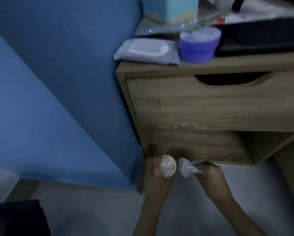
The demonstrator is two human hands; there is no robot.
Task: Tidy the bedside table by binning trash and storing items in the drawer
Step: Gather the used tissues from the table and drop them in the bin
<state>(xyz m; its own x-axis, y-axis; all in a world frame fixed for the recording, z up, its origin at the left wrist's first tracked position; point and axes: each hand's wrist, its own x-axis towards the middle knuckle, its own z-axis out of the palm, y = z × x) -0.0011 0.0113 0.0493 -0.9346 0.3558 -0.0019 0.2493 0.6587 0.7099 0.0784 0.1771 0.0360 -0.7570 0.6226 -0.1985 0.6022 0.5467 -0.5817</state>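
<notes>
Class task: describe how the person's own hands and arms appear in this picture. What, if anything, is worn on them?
The left hand and right hand are bare: no gloves. The left forearm and right forearm are uncovered down to the picture's bottom edge, with no sleeves in view. No watch, bracelet or ring shows, though the picture is dim and blurred.

This is a bedroom in a home — a bed under a blue sheet (57,82) fills the left, and a low wooden bedside table (160,67) stands right against it, with one closed drawer (211,108) over an open shelf (202,145). The tabletop carries personal-care clutter — a pack of wet wipes (147,51) just beside a purple tub (200,46).
</notes>
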